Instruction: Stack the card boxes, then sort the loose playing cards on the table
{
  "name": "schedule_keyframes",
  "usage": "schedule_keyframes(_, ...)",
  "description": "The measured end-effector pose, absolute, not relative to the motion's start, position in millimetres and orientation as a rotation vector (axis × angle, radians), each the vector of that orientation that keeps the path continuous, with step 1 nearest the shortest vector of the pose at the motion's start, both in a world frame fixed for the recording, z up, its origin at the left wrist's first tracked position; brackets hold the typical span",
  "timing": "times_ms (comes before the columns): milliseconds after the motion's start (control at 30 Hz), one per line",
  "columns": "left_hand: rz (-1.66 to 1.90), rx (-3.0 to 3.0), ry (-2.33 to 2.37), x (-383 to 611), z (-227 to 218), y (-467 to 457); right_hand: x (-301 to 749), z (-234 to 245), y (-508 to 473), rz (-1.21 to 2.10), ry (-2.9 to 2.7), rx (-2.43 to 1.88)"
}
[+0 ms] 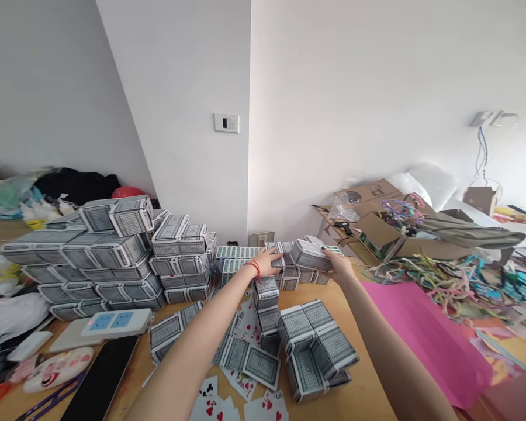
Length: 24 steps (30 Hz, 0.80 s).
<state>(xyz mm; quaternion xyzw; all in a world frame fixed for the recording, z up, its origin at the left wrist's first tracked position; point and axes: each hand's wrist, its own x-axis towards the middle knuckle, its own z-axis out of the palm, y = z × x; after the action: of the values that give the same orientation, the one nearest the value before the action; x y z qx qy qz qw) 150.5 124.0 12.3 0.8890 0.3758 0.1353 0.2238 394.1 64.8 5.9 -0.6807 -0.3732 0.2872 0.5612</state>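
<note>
The card block (pixel 309 255) lies at nine o'clock from the right hand (pixel 338 264), whose fingers pinch its end. The left hand (pixel 266 264), fingers spread, touches a card stack (pixel 286 254) farther toward nine. Counted: one pink sheet (pixel 429 345) at four o'clock, one power strip (pixel 118 323) at eight, one phone (pixel 100 380) beside it.

One wide view from my head, looking forward and slightly down over the table (pixel 322 301). My forearms reach away from the bottom edge to my hands (pixel 266 262) (pixel 341 266), close ahead; the white wall (pixel 333 88) fills the upper half.
</note>
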Motion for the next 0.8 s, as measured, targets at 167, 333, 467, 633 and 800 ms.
schedule_keyframes(167, 0.601, 2.446, 0.926, 158.7, 50.2, 109.1, 394.7, 46.8, 60.4, 0.745, -0.761, -1.473)
schedule_keyframes(333, 1.146, 2.172, 0.621, 164.2, 86.5, 90.9, 360.3, 72.3, 59.2, 0.807, -0.961, -1.243)
schedule_keyframes(467, 1.261, 1.918, 0.741, 138.3, 86.7, 78.5, 360.2, 53.9, 63.5, 0.504, -1.435, -1.505)
schedule_keyframes(633, 1.387, 1.624, 0.895, 84.3, 70.4, 51.1, 374.0, -4.5, 67.7, 0.368, -1.871, -1.887)
schedule_keyframes(800, 1.425, 1.554, 0.973, 50.1, 62.8, 25.1, 367.3, -43.7, 73.3, 0.316, -2.033, -2.054)
